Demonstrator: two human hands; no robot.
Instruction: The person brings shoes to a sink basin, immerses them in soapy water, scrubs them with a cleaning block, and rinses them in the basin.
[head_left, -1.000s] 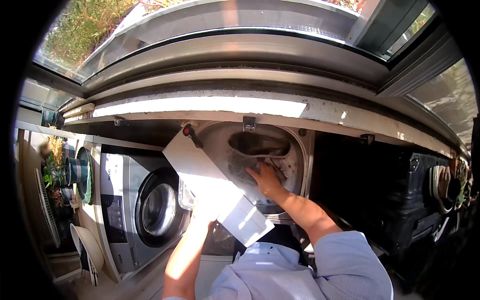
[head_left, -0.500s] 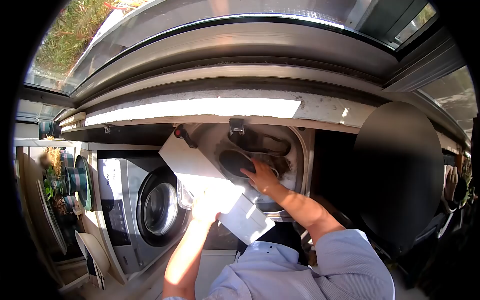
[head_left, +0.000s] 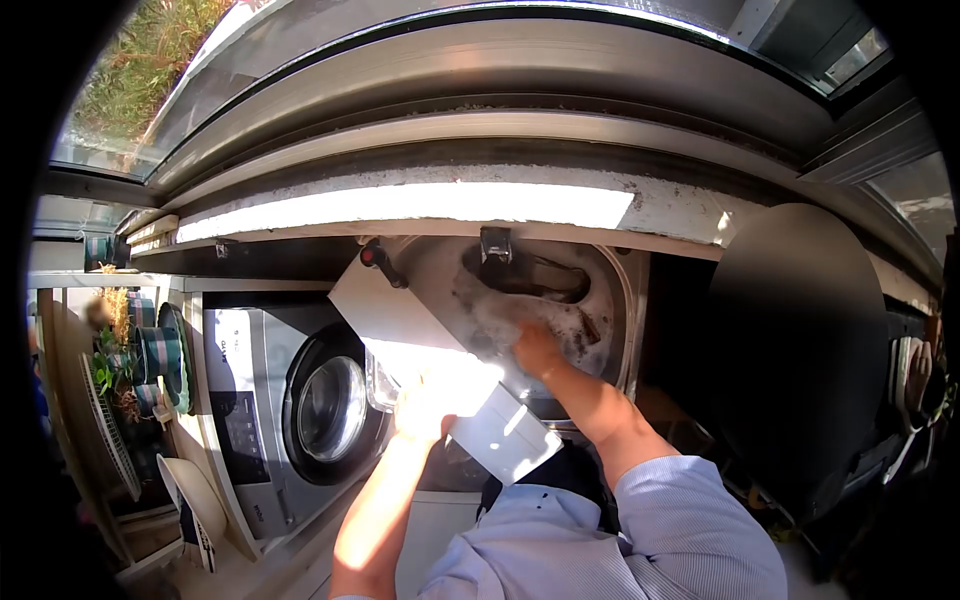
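Observation:
A round-cornered sink [head_left: 628, 330] holds cloudy, foamy water. A dark shoe [head_left: 545, 280] lies near its back, partly under the water. My right hand [head_left: 538, 348] reaches into the foam in the middle of the sink; its fingers are under the suds, and what they touch is hidden. Across the sink's left side lies a long white board [head_left: 400, 325], slanting toward my body. My left hand [head_left: 425, 408] is closed on the board's left edge, in bright sunlight. Another dark item [head_left: 592, 328] shows in the foam, right of my right hand.
A black-handled tap with a red mark [head_left: 375, 255] stands at the sink's back left. A front-loading washing machine [head_left: 335, 405] is on the left, beside shelves with plants and a hat [head_left: 195, 495]. A dark oval [head_left: 795, 350] covers part of the right. The window ledge [head_left: 400, 205] runs behind.
The dark sole seen beside my right hand half a second ago is now out of sight under the foam. My right hand's fingers have gone below the suds. The view has shifted slightly.

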